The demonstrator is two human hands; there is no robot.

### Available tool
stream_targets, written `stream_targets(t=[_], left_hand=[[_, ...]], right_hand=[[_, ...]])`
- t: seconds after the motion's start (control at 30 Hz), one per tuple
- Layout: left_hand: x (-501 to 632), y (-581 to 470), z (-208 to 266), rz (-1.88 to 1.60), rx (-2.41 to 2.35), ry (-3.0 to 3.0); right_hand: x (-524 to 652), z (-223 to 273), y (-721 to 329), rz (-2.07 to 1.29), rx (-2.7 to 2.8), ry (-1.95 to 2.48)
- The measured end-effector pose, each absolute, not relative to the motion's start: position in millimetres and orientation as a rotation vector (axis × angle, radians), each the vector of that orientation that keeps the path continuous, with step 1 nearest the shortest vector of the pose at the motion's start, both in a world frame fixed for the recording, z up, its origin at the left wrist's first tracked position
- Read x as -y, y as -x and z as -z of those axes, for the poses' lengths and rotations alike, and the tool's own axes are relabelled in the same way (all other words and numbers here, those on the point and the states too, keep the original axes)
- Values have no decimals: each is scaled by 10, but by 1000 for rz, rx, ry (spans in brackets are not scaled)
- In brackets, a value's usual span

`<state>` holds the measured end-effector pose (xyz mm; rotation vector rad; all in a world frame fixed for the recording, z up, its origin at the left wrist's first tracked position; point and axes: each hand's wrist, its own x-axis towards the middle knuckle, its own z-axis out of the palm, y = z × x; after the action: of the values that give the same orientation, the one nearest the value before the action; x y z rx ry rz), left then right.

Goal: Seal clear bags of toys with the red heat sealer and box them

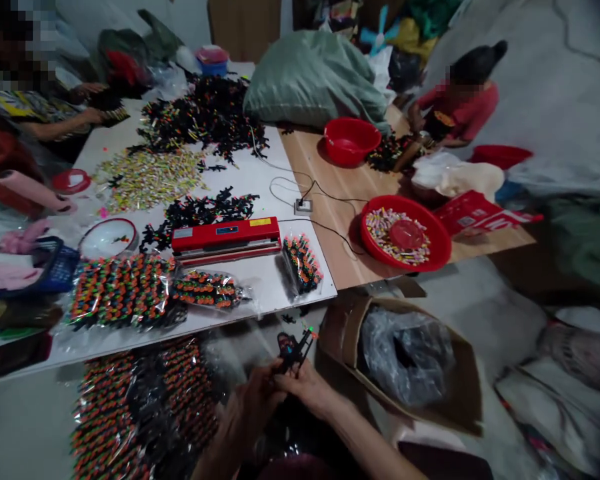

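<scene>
Below the table's front edge, my left hand [253,403] and my right hand [305,387] meet around a small black plastic toy piece [293,347] with coloured tips. Both hands pinch it, fingers closed. Clear bags packed with orange, green and black pieces [145,407] lie in my lap to the left of my hands. More filled bags [123,290] lie on the white table [260,177] near its front edge, beside a red heat sealer [225,237].
An open cardboard box [410,360] lined with a plastic bag stands right of my hands. A red bowl of coloured bits [405,233] and a second red bowl [350,140] sit on the wooden board. Two other people sit at the far left and far right.
</scene>
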<state>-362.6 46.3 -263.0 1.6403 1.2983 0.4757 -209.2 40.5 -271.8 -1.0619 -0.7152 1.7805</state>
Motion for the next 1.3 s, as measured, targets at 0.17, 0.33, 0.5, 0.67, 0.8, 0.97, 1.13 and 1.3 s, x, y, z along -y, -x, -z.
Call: stream_targets(t=[0.17,0.33,0.5,0.67,0.8,0.97,1.13,1.3], left_hand=[[-697,3333,2787,-360,-1321,-1652],[-1001,3648,2983,-431,-1765,-1591],[-1232,3852,3067,-426,-2005,-1567],[-1493,3435,3159,-501,-2188,-1739],[-1705,3248,3290,-226,-2325,-1933],[-1752,3412,3297,-67,-2445,-1910],[-1770,3671,3263,-425,-2433,-1652],[-1942,3939,3385,-471,-2370,-1654]], right_hand=[[-635,2899,1791,-1584,828,1274],[-1183,3534,1742,-1129,1192,1541],[-1695,4208,1869,-949,1531,1616],[-2008,4453,2220,-1048,1657,1525],[-2129,4506,2558,-1080,1745,1593],[-2129,4546,2672,-1057,1741,1665],[-1911,4552,2456,-1036,1752,1678],[-1683,4501,2137,-996,1647,1849]])
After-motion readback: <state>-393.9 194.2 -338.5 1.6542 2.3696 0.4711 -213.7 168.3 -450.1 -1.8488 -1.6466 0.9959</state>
